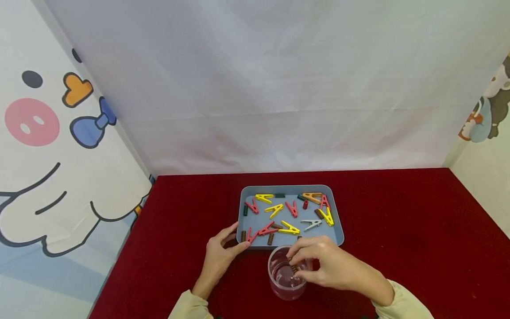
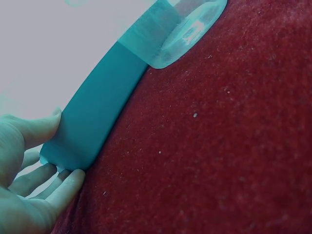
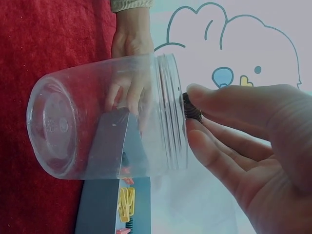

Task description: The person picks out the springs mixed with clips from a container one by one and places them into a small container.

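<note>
In the head view, my right hand (image 1: pixel 324 266) pinches a small brown coil spring (image 3: pixel 192 112) between thumb and fingertips, right at the mouth of a clear plastic jar (image 1: pixel 287 293). The jar stands upright on the red cloth, its threaded rim without a lid and no parts visible inside. My left hand (image 1: pixel 220 252) grips the near left corner of a shallow blue-grey tray (image 1: pixel 290 247), thumb at the rim and fingers along the side. Lying in the tray are red clips (image 1: pixel 291 208), yellow clips (image 1: pixel 289 228), and several brown and dark green springs (image 1: pixel 271 239).
A grey clip (image 1: pixel 311 224), an orange clip (image 1: pixel 312 196) and a small red spring (image 1: pixel 305 204) also lie in the tray. Red cloth (image 1: pixel 398 230) covers the table. A white curtain (image 1: pixel 279 88) hangs behind it, with cartoon-printed panels (image 1: pixel 48 177) at the sides.
</note>
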### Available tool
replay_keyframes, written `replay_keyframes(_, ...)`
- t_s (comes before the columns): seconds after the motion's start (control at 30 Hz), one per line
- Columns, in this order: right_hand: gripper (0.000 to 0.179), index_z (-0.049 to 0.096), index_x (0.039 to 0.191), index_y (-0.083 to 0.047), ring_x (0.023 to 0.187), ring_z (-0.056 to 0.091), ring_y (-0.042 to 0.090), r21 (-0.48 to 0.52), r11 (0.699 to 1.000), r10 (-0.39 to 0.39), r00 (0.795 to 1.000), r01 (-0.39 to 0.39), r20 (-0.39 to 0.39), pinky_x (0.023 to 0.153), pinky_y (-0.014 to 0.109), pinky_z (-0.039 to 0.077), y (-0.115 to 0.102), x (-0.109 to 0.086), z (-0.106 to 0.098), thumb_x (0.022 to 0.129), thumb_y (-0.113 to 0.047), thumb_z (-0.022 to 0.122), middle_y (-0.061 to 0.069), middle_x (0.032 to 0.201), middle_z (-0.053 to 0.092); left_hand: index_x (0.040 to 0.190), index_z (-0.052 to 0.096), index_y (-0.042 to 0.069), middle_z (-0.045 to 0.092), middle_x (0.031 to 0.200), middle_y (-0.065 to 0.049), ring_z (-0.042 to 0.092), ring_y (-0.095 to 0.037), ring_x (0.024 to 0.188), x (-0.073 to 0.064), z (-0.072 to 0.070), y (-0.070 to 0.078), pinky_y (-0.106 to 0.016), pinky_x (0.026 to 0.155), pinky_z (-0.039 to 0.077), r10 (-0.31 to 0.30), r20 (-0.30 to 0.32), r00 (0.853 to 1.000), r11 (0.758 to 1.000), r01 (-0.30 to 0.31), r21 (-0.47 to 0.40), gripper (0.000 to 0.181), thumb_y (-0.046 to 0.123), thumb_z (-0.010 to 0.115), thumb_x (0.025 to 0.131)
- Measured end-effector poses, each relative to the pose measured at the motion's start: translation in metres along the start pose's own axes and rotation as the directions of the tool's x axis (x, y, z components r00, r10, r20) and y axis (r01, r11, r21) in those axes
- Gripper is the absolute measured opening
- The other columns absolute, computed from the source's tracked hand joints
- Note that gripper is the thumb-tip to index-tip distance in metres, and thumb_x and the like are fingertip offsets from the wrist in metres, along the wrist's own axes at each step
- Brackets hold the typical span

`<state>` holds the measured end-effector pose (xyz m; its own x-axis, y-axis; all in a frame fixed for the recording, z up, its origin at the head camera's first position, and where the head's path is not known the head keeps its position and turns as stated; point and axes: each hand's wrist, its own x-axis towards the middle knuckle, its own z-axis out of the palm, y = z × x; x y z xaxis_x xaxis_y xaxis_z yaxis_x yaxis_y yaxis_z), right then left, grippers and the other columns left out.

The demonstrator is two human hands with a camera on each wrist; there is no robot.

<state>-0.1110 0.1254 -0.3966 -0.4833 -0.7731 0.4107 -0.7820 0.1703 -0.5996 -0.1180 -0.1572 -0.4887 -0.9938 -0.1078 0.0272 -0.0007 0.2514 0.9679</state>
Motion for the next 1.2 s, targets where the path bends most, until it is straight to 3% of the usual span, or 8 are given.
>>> replay_keyframes(0.33, 0.030, 0.070, 0.098, -0.013, 0.073, 0.058, 0.006, 0.009, 0.996, -0.088, 0.994, 0.088, -0.060, 0.058, 0.012, 0.045, 0.001, 0.001, -0.001, 0.073, 0.000, 0.079, 0.003, 0.099, 0.066, 0.132, 0.057, 0.009, 0.057, 0.129, -0.011, 0.057, -0.026, 0.110, 0.000, 0.002, -0.003, -0.032, 0.084, 0.049, 0.031, -0.001, 1.000, 1.000, -0.031, -0.002, 0.065, 0.019, 0.083, 0.074)
replay_keyframes(0.63, 0.032, 0.069, 0.102, -0.016, 0.081, 0.056, 0.006, 0.008, 0.999, -0.043, 0.995, 0.044, -0.094, 0.059, 0.017, 0.046, -0.003, 0.004, -0.008, 0.075, -0.002, 0.078, 0.000, 0.104, 0.064, 0.132, 0.057, 0.009, 0.057, 0.129, -0.011, 0.057, -0.025, 0.110, 0.001, 0.000, -0.004, -0.030, 0.082, 0.049, 0.020, -0.001, 1.000, 1.000, -0.020, -0.011, 0.066, 0.021, 0.083, 0.073)
replay_keyframes(0.9, 0.030, 0.071, 0.102, -0.019, 0.072, 0.055, 0.010, 0.046, 0.999, 0.003, 0.992, 0.003, -0.126, 0.058, 0.021, 0.047, -0.001, 0.005, -0.011, 0.077, -0.004, 0.077, -0.004, 0.102, 0.064, 0.132, 0.058, 0.011, 0.057, 0.129, -0.007, 0.057, -0.023, 0.109, 0.001, 0.001, -0.004, -0.029, 0.082, 0.049, 0.001, -0.011, 1.000, 1.000, -0.001, -0.006, 0.066, 0.020, 0.084, 0.071)
replay_keyframes(1.2, 0.026, 0.072, 0.099, -0.017, 0.082, 0.058, 0.011, 0.024, 1.000, 0.017, 0.989, -0.013, -0.149, 0.062, 0.023, 0.049, 0.001, 0.006, -0.015, 0.077, -0.006, 0.079, -0.007, 0.101, 0.063, 0.131, 0.058, 0.011, 0.058, 0.128, -0.008, 0.057, -0.024, 0.110, 0.001, 0.001, -0.003, -0.030, 0.083, 0.049, -0.001, -0.008, 1.000, 1.000, 0.001, -0.018, 0.065, 0.018, 0.084, 0.072)
